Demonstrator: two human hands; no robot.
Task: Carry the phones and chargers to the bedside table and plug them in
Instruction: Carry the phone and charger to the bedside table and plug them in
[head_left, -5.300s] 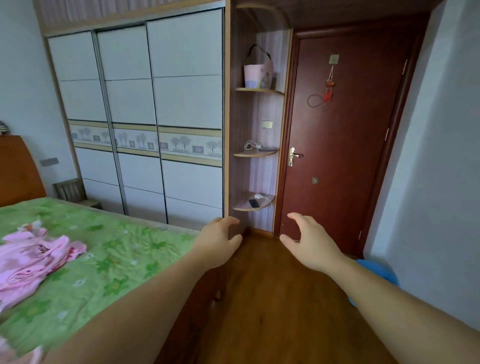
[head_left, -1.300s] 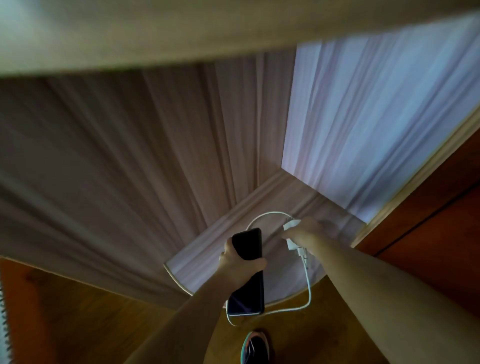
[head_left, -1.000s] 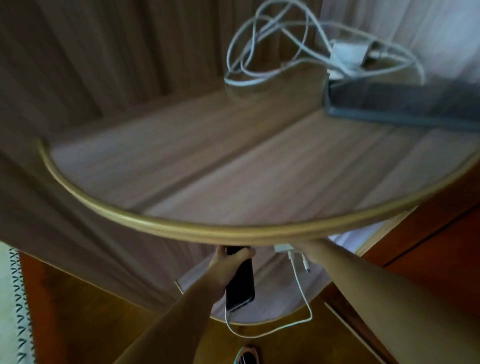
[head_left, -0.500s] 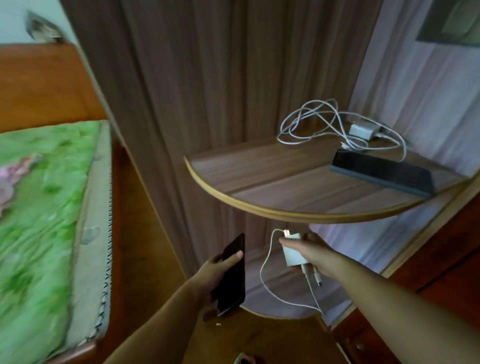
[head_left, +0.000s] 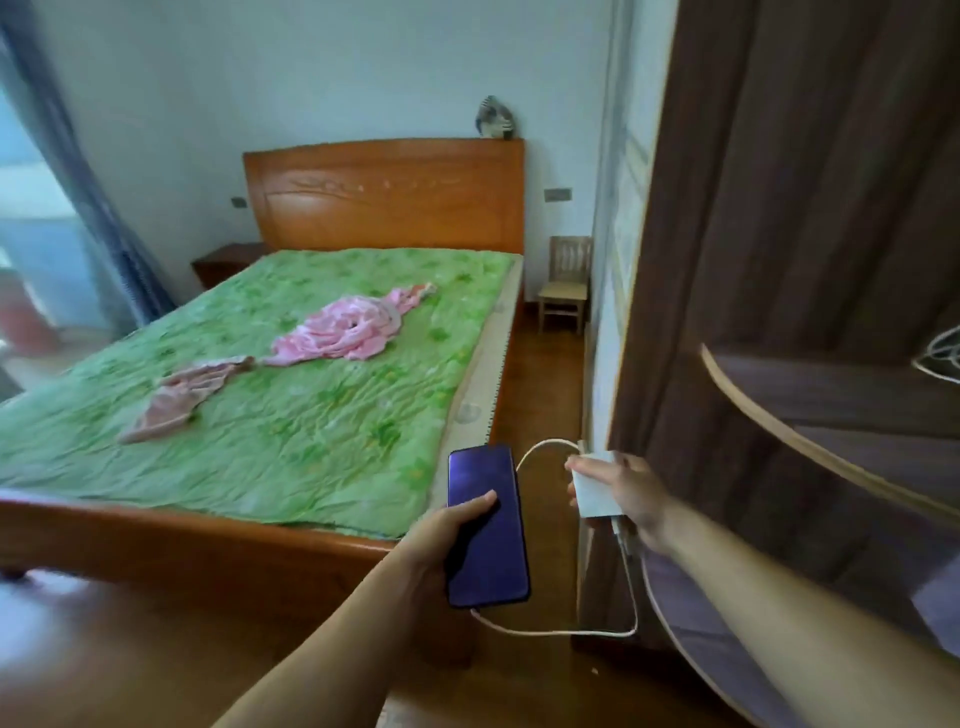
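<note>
Gripping a dark phone (head_left: 487, 525) in the left hand (head_left: 441, 540), the person clasps a white charger (head_left: 595, 488) in the right hand (head_left: 631, 493), its cable (head_left: 561, 632) looping between both hands.

The view has swung from the shelves to the bed (head_left: 291, 374), phone (head_left: 485, 525) now face-up.

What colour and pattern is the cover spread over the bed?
The bed cover is bright green with a darker green leafy print, seen in the head view.
</note>
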